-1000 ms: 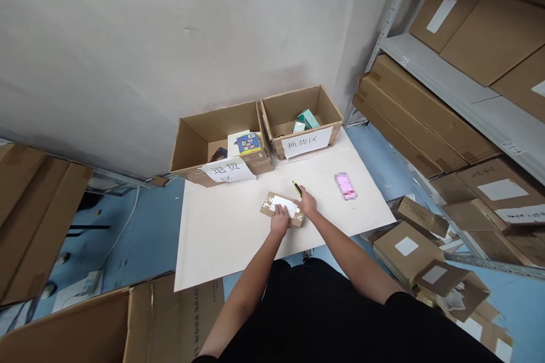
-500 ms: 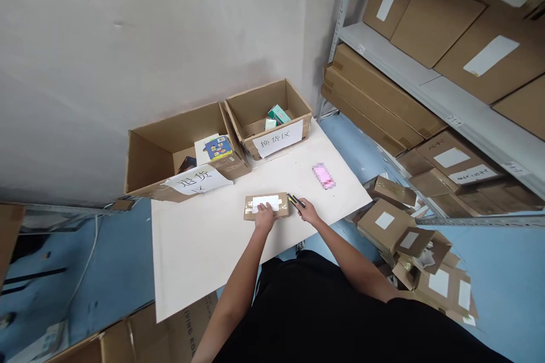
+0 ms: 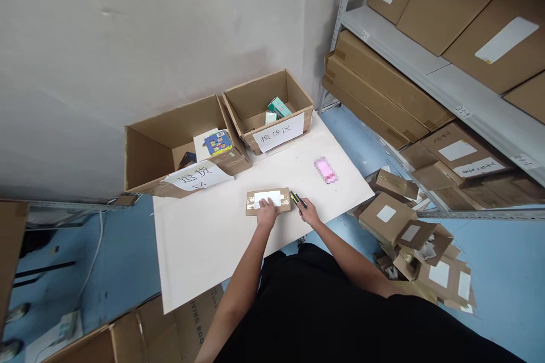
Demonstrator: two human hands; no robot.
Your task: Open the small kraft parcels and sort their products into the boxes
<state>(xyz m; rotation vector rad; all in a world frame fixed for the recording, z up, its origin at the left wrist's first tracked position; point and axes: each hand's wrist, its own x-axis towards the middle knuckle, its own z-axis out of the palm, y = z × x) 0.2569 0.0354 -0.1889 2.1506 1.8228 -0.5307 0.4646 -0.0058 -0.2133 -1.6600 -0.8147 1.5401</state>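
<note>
A small taped cardboard box [image 3: 252, 204] with a white label lies on the white table [image 3: 191, 249] in front of me. My left hand [image 3: 267, 214] rests on its top with the fingers stretched over the label. In my right hand [image 3: 310, 213] is a black and yellow utility knife [image 3: 299, 200], gripped at the box's right end. The knife's tip is by the box edge; whether it touches the tape I cannot tell. A pink item [image 3: 326, 170], blurred by pixels, lies to the right beyond the knife.
Two open cartons with handwritten signs stand at the table's back: a left carton [image 3: 147, 150] and a right carton [image 3: 298, 93], both holding small packages. A shelf [image 3: 400, 39] with boxes is on the right. Opened boxes [image 3: 385, 218] are piled on the floor beside the table.
The view has shifted slightly. Both hands, the box and the knife keep nearly the same positions relative to each other.
</note>
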